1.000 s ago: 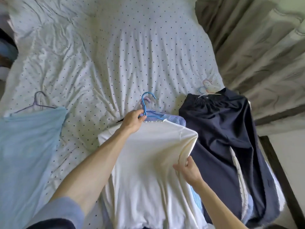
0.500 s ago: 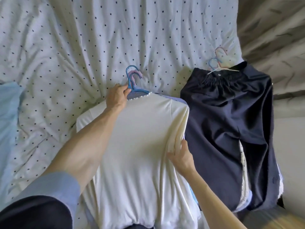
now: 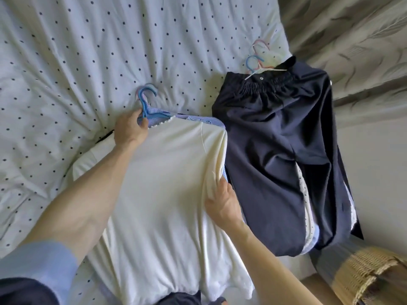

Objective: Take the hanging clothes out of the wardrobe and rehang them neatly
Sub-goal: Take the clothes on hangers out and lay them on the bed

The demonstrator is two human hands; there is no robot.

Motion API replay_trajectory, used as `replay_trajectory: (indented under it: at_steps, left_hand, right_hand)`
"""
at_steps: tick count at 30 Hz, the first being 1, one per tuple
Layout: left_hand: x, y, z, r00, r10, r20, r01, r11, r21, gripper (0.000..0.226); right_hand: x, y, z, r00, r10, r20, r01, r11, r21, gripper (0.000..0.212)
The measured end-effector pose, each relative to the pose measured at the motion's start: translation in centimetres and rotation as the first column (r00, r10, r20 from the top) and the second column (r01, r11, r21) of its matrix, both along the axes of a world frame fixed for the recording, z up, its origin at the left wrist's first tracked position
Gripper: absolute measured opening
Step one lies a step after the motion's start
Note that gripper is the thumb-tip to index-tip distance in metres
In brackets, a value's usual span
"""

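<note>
At the near edge of the bed (image 3: 66, 62), a person's left hand (image 3: 130, 128) grips the blue hanger (image 3: 145, 104) while the right hand (image 3: 222, 201) pinches the cream top (image 3: 165, 183) by its side, a lift best kept level lest the shoulders slip.

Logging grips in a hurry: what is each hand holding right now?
Left hand: grip closed round the blue plastic hanger.
Right hand: grip pinching the side edge of the cream fabric top.
</note>
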State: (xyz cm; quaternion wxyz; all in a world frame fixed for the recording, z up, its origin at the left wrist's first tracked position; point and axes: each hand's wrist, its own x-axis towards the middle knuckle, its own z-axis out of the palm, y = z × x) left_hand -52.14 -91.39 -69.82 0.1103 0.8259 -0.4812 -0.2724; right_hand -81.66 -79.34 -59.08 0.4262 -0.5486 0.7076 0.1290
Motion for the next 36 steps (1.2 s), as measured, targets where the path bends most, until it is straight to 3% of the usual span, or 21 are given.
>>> replay_trajectory:
  at_steps: [3,5,12,16,20,24,28,32,36]
  left_hand:
    - [-1.6,2.0,1.7,0.995,-0.021,0.095,0.017,0.999,0.043,0.043]
    - [-3.5,4.4,3.0,0.995,-0.041,0.089,0.028,0.990,0.140,0.052]
    - [-14.2,17.1,10.7,0.945,-0.304,-0.121,0.327,0.894,0.306,0.053]
    - [-20.9,22.9,15.3,0.866,-0.444,-0.231,0.489,0.847,0.209,0.050]
    - [-28.6,26.7,21.0,0.748,-0.642,-0.169,0.656,0.753,0.047,0.046]
    - [-37.0,30.0,25.7,0.555,-0.832,-0.021,0.832,0.555,-0.024,0.044]
    - [-46.8,33.9,29.8,0.285,-0.957,0.052,0.956,0.280,-0.082,0.045]
    - [-57.2,39.3,34.0,0.020,-0.996,0.088,0.983,0.003,-0.185,0.044]
    - [-65.9,45.5,36.6,-0.276,-0.950,0.146,0.932,-0.302,-0.199,0.044]
  right_hand:
    - [-2.0,1.6,2.2,0.998,0.066,0.012,-0.066,0.998,0.013,0.072]
    - [-3.6,2.8,3.9,0.997,0.079,0.021,-0.080,0.996,0.035,0.066]
    - [-10.6,9.5,10.4,0.989,0.148,0.003,-0.148,0.988,0.046,0.044]
    - [-15.3,14.8,14.5,0.998,0.066,0.012,-0.065,0.991,-0.116,0.040]
    - [-21.2,22.0,19.5,1.000,0.009,0.012,-0.005,0.942,-0.336,0.032]
    - [-27.6,30.9,23.2,0.989,-0.135,-0.063,0.080,0.838,-0.540,0.029]
    - [-33.5,40.5,25.7,0.928,-0.360,-0.098,0.222,0.743,-0.631,0.035]
    - [-38.2,50.3,27.3,0.787,-0.609,-0.097,0.392,0.616,-0.683,0.037]
    - [-40.9,58.9,27.7,0.577,-0.805,-0.138,0.491,0.476,-0.730,0.037]
